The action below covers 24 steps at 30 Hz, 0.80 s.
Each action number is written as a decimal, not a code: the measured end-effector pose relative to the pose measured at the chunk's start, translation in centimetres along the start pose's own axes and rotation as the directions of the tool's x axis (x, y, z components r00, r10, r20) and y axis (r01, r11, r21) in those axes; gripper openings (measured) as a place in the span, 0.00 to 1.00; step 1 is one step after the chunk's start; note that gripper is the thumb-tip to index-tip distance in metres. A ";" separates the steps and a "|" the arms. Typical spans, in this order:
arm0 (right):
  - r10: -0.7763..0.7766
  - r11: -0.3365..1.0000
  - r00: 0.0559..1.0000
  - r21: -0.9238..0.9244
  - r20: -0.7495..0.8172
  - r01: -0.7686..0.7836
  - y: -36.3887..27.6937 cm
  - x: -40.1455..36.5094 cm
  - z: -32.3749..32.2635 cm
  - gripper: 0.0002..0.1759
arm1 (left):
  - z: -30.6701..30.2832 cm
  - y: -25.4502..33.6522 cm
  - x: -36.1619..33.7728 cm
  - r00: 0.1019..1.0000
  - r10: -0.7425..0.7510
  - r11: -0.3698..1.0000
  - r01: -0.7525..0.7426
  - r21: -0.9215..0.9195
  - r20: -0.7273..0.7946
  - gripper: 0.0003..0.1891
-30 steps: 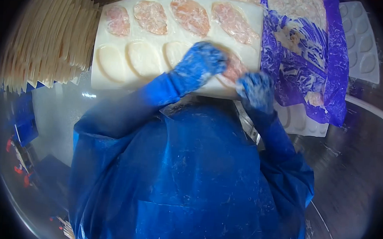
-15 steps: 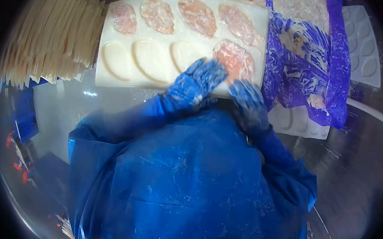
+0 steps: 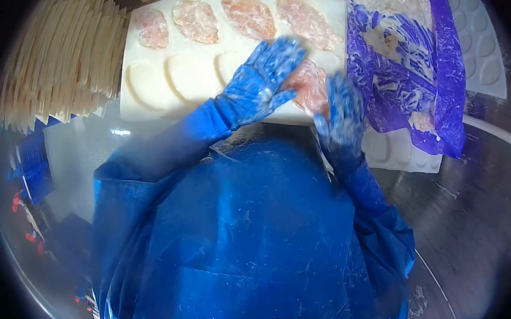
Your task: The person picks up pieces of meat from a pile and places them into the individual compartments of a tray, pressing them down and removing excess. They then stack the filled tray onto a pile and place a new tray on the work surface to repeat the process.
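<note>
A raw piece of pale pink meat (image 3: pixel 309 88) lies at the right end of the front row of a white moulded tray (image 3: pixel 148 113). My left hand (image 3: pixel 261 82), in a wet blue glove, is at its left edge with fingers stretched and thumb out. On its right side is my right hand (image 3: pixel 345 115), also gloved, fingers extended and slightly blurred, covering part of the meat's edge. Four-hollow back row holds more flattened pieces, among them one pale piece (image 3: pixel 195 21). The front row's oval hollows (image 3: pixel 189 77) to the left show bare white.
A purple plastic sheet (image 3: pixel 453 83) with wet meat scraps lies right of the tray. Further right is another white moulded tray (image 3: pixel 491 68), and part of one (image 3: pixel 403 151) shows below the sheet. Tightly packed thin beige sheets (image 3: pixel 64 51) stand at the left.
My left hand has moved up along the meat's left side, its fingers spreading. My right hand has risen to the meat's right side. The tray appears slightly further left in view.
</note>
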State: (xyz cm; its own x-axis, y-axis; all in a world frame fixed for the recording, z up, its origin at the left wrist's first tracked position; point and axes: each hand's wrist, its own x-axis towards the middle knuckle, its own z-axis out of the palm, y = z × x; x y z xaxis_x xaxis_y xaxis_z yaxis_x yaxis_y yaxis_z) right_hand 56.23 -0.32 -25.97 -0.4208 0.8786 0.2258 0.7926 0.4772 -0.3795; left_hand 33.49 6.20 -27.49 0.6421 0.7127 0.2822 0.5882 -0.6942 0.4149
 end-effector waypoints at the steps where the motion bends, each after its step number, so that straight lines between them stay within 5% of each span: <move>1: 0.038 0.999 0.996 -0.001 -0.082 -0.038 -0.3 1.7 0.1 0.31 | 0.1 0.4 1.1 0.990 -0.070 0.997 0.065 -0.046 -0.122 0.36; 2: 0.072 0.997 0.984 0.000 -0.161 -0.073 -0.5 2.8 0.2 0.32 | 0.7 0.5 1.1 0.990 -0.071 0.997 0.065 -0.050 -0.124 0.36; 3: 0.089 0.996 0.996 -0.032 0.022 -0.088 -0.3 2.7 1.6 0.33 | 1.4 0.7 0.8 0.998 -0.062 0.997 0.061 -0.042 -0.024 0.37; 4: 0.083 0.996 0.996 -0.033 0.011 -0.083 0.1 2.2 1.7 0.33 | 1.8 0.4 0.8 0.996 -0.045 0.999 0.047 -0.027 0.075 0.38; 6: -0.090 0.993 0.955 -0.042 0.282 0.106 1.6 0.5 1.0 0.37 | 1.6 -0.3 1.5 0.994 -0.032 0.999 0.036 -0.035 0.109 0.38; 7: -0.132 0.985 0.971 0.139 0.201 0.105 2.6 0.8 0.7 0.32 | 1.6 -0.6 2.5 0.987 -0.149 0.917 0.159 -0.366 0.056 0.38; 8: -0.122 0.987 0.972 0.127 0.198 0.098 3.8 1.4 0.2 0.32 | 1.8 -1.1 3.8 0.962 -0.269 0.715 0.232 -0.659 0.047 0.38; 9: 0.076 0.874 0.997 0.481 0.022 -0.077 5.2 2.2 -0.3 0.29 | 2.2 -1.7 5.2 0.965 -0.258 0.711 0.221 -0.667 0.045 0.38; 10: 0.320 0.605 0.945 0.783 -0.072 -0.146 6.6 3.3 -0.9 0.27 | 2.7 -2.6 6.9 0.969 -0.248 0.886 0.220 -0.408 -0.017 0.37; 11: 0.085 0.993 0.985 0.093 -0.149 -0.071 10.8 3.1 -1.7 0.24 | 3.1 -3.6 8.4 0.972 -0.223 0.971 0.215 -0.105 -0.077 0.37; 12: -0.143 0.756 0.989 -0.648 -0.030 0.089 15.2 3.4 -2.6 0.22 | 3.3 -4.1 9.5 0.974 -0.184 0.954 0.209 0.214 -0.132 0.37; 13: 0.122 0.949 0.990 -0.285 -0.065 -0.135 16.6 5.8 -3.8 0.23 | 3.2 -4.2 10.1 0.973 -0.181 0.954 0.209 0.216 -0.142 0.37; 14: 0.373 0.920 0.928 0.125 0.007 -0.371 18.0 8.2 -5.0 0.24 | 3.2 -4.1 10.3 0.973 -0.184 0.958 0.210 0.196 -0.141 0.37; 18: 0.278 0.960 0.957 0.024 -0.086 -0.277 27.9 13.5 -2.7 0.26 | 2.8 -3.7 10.2 0.971 -0.209 0.967 0.223 0.121 -0.118 0.38; 20: 0.394 0.908 0.834 0.303 -0.386 -0.289 27.8 18.4 -1.9 0.26 | 2.7 -3.7 10.4 0.970 -0.214 0.966 0.228 0.122 -0.117 0.38; 24: 0.095 0.995 0.970 0.060 -0.223 -0.083 32.8 22.5 7.5 0.23 | 2.2 -3.4 10.6 0.965 -0.253 0.957 0.259 0.127 -0.063 0.37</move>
State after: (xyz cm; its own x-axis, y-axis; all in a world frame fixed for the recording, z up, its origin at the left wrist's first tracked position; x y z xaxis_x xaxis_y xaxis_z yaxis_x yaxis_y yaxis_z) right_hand 69.44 35.21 -40.02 -0.2346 0.8933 0.3834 0.7971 0.4025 -0.4502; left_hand 39.39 15.89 -27.81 0.4400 0.8700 0.2224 0.7918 -0.4927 0.3609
